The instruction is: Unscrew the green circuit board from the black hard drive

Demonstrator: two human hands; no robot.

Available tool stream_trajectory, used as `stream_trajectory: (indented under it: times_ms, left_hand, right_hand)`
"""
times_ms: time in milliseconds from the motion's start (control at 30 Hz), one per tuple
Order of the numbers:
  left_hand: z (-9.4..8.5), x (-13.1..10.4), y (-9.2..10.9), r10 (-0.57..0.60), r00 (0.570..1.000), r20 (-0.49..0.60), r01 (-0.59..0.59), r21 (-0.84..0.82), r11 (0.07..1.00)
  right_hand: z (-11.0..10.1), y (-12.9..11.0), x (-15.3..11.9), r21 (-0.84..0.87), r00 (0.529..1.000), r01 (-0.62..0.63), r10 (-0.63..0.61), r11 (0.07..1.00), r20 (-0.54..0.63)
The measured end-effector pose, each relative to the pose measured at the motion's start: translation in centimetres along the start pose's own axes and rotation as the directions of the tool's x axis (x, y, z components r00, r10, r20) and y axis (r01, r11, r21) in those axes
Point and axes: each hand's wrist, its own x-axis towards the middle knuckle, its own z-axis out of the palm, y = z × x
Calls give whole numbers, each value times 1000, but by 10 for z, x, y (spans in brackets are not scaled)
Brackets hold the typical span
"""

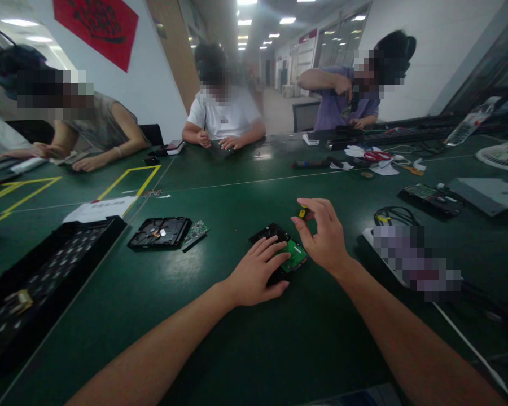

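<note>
A black hard drive with a green circuit board (295,255) lies on the dark green table in front of me. My left hand (260,270) rests over its left part, fingers spread and lying on it. Above the drive's right side, my right hand (324,234) pinches a small yellow and black tool (302,212) between thumb and fingers; the tool's lower end cannot be made out. Left of my hands sits another opened drive casing (160,233) with small metal parts in it, and a loose circuit board (197,232) is beside it.
A long black tray (51,282) stands at the left. At the right are a white-edged device (385,256) with cables, another drive (430,200) and a grey metal box (486,196). A bottle (472,121) leans farther back. Several people sit across the table.
</note>
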Motion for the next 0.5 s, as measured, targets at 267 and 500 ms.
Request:
stream_trajectory:
  times_ms: [267,500]
  left_hand:
    - [-1,1,1,-5,1000,9,5,13,1000]
    - [1,0,-1,4,1000,2,-4,3,1000]
  right_hand:
    - [3,0,-2,69,999,-5,1,998,46]
    - [0,-2,0,1,1000,29,-29,1000,4]
